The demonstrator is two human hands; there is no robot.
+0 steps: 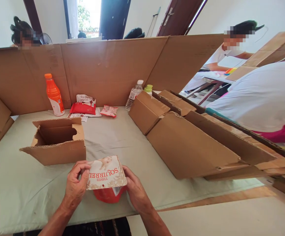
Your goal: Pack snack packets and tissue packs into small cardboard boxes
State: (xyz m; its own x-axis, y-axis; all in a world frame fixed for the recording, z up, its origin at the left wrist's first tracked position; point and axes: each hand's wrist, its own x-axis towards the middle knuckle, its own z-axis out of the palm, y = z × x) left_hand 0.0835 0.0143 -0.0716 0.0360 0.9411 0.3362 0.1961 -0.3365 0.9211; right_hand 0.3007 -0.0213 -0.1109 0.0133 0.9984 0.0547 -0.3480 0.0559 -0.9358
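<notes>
My left hand [74, 184] pinches the left edge of a snack bag [105, 173] between thumb and fingers. On its right edge my right hand [136, 190] grips the same bag, its fingertips partly hidden behind it. The bag has a pale panel printed "Three Squirrel", upside down to me, and a red lower part with a barcode hanging beneath. It is held near the table's front edge. Just beyond my left hand stands an open cardboard box [65, 152] with its flaps up; the part of its inside that I see is bare.
At the back are an orange bottle [54, 96], red and white snack packets [83, 107], a small pink packet [109, 111] and a clear water bottle [133, 95]. Cardboard boxes [188, 141] line the right side. A cardboard wall [113, 65] closes the back; people are beyond it.
</notes>
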